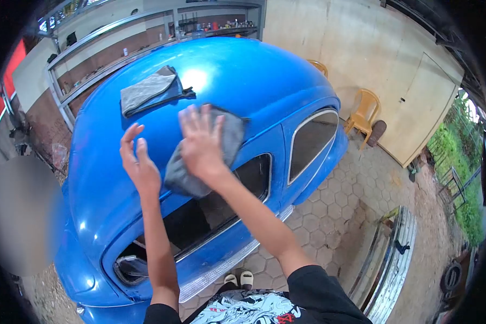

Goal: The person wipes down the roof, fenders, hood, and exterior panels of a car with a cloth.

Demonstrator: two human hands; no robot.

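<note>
My right hand (202,148) lies flat with its fingers spread on a dark grey cloth (231,135), slightly blurred. The cloth is spread over the roof edge of a blue car (248,70), above the side window (256,175). To the left, my left hand (140,164) is raised near the roof with its fingers loosely curved and apart, and nothing in it. Whether its fingertips touch the paint, I cannot tell. Farther up the roof rests a second, folded grey cloth (148,93) with dark edging.
Behind the car stands a metal shelf (216,29) with bottles and small items. A yellow plastic chair (364,113) is by the pale wall (356,48). A weathered wooden bench (391,264) stands at right on paving (329,216). My sandals (245,278) are beside the running board.
</note>
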